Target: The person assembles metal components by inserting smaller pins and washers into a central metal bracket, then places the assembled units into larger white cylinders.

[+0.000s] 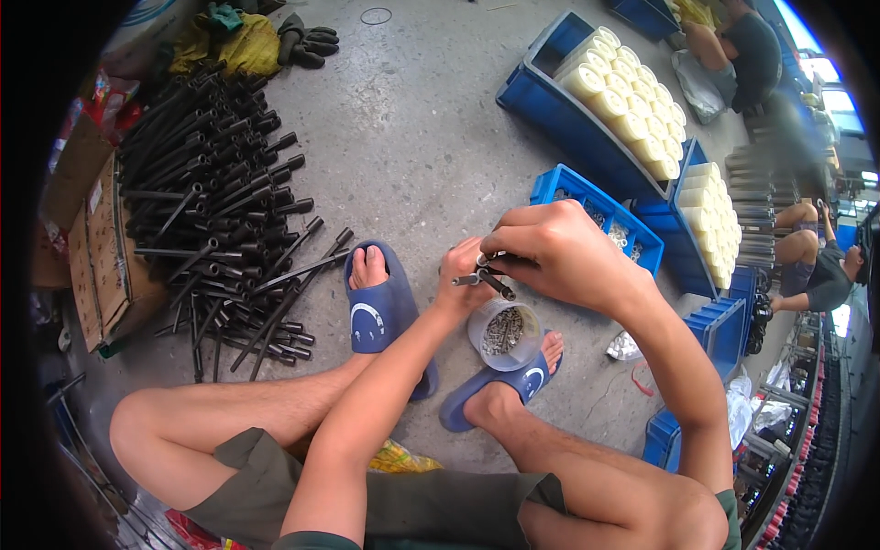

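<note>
My left hand is closed round dark metal rods, at least two, whose ends stick out past the fingers. One end looks brighter, like bare metal. Just beside it, my right hand is pinched at the rods, with a small whitish piece showing near its fingertips; its exact kind is too small to make out. Below both hands a clear plastic tub holds many small metal parts. It stands by my right foot, in a blue slipper.
A heap of black rods lies on the floor at left, beside a cardboard box. At right stand a blue divided tray of small parts and blue crates of cream cylinders. Other people sit farther right.
</note>
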Available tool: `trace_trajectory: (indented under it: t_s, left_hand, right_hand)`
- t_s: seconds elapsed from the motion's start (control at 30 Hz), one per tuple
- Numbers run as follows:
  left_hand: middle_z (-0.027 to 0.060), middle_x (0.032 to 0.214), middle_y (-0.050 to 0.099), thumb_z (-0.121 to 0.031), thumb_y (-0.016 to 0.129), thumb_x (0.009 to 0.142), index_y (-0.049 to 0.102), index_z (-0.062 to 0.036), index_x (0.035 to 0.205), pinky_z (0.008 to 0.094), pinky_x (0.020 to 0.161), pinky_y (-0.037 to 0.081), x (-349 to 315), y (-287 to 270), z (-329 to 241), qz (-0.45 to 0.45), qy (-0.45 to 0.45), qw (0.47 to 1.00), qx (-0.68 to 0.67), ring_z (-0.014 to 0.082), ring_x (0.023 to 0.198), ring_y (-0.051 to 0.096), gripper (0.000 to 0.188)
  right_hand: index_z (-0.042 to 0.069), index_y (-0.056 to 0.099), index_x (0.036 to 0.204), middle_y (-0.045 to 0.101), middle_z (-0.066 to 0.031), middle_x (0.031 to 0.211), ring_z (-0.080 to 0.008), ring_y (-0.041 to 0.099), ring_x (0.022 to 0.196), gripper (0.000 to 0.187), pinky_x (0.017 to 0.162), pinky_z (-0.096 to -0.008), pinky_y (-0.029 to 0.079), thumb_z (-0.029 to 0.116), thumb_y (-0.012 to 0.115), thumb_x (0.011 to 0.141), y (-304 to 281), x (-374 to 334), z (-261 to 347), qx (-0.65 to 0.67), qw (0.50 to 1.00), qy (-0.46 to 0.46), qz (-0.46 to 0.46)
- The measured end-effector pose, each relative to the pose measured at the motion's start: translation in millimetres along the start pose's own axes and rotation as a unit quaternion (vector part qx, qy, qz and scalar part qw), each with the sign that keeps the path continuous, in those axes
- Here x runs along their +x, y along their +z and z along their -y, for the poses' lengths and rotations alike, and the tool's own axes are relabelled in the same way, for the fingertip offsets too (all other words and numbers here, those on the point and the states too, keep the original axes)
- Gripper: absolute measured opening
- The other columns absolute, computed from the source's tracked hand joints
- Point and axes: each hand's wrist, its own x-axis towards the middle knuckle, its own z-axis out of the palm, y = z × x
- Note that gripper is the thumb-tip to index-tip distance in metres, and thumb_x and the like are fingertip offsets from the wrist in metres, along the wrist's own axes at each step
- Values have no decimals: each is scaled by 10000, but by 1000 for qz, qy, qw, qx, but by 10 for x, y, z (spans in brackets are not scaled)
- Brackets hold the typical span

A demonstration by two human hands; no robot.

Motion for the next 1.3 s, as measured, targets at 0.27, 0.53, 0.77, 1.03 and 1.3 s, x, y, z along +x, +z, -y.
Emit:
trace_trajectory:
  t_s: [0.27, 0.53, 0.77, 1.03, 1.3]
  left_hand:
    - [145, 827, 685, -102, 719, 745, 642, -52, 835, 471, 696, 549, 50, -63, -96, 6, 49, 999, 12, 390, 813, 687, 129]
    - [164, 759, 602, -84, 731, 706, 589, -36, 813, 483, 648, 497, 83, -64, -30, 5, 55, 997, 56, 410, 747, 625, 185]
    - [159, 713, 543, -44, 767, 799, 577, -32, 791, 454, 611, 463, 69, -63, -126, 8, 57, 997, 55, 394, 670, 575, 191]
    - [163, 741, 605, -56, 783, 818, 607, -31, 769, 442, 632, 500, 78, 28, -129, -23, 91, 995, 47, 390, 714, 631, 184]
    - [147, 742, 608, -91, 763, 825, 600, -46, 799, 451, 627, 484, 55, -22, -21, 3, 86, 993, 76, 382, 701, 620, 172]
  right_hand:
    - [10, 658, 847, 634, -137, 803, -352, 682, 777, 134, 683, -452, 541, 57, 767, 785, -6, 123, 98, -92, 994, 10, 65]
    - [12, 740, 1072, 741, -160, 945, -320, 722, 807, 264, 728, -378, 577, 176, 798, 873, -148, 54, -145, -10, 998, 35, -43]
    - [-15, 748, 1078, 770, -149, 953, -263, 751, 857, 223, 806, -361, 589, 133, 764, 912, 191, -350, -776, 60, 965, 228, -113]
    - [137, 790, 933, 748, -69, 870, -283, 663, 945, 151, 871, -432, 475, 121, 736, 793, 549, -479, -1573, -258, 928, 226, -149]
    - [178, 821, 907, 800, -98, 972, -263, 768, 990, 146, 1053, -407, 459, 119, 710, 833, 812, 167, -1942, -368, 878, 283, 114]
